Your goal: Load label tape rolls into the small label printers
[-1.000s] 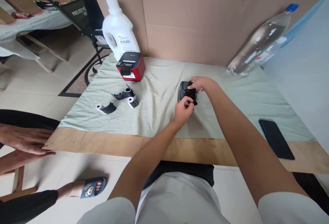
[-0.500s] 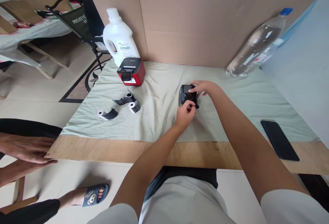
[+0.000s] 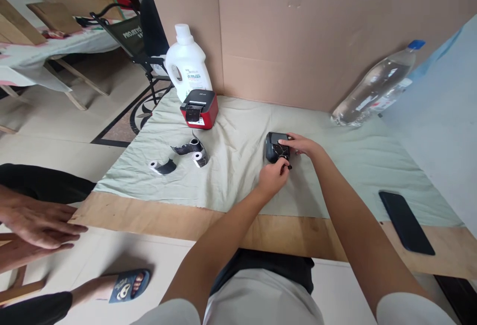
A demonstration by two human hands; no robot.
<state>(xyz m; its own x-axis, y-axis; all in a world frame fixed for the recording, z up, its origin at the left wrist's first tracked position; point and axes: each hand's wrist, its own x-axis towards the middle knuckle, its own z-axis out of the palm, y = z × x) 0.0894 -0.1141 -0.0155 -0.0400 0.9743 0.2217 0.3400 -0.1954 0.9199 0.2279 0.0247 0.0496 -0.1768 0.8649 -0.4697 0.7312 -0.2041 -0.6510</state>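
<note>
A small black portable printer (image 3: 273, 142) stands on the cloth in front of me. My right hand (image 3: 304, 146) grips it from the right, thumb on its top and fingers along the far side. From the printer's front comes a dark, shiny paper strip (image 3: 280, 150). My left hand (image 3: 275, 176) is closed in a pinch on the strip's lower end; the fingertips partly hide it. Left of the hands, several dark-printed paper rolls (image 3: 200, 159) lie loose, some with torn tails. Behind them sits a red and black printer (image 3: 207, 111) with dark paper hanging from its slot.
A white detergent bottle (image 3: 190, 64) stands behind the red printer, against a cardboard panel (image 3: 276, 41). At the right a large clear bottle (image 3: 376, 86) leans on the panel. A phone (image 3: 406, 221) lies near the front edge. Another person's hands (image 3: 40, 220) rest at the left corner.
The camera view has tilted up, so everything sits slightly lower in the picture. Both hands keep their places on the printer and strip, with only slight movement of the left fingers.
</note>
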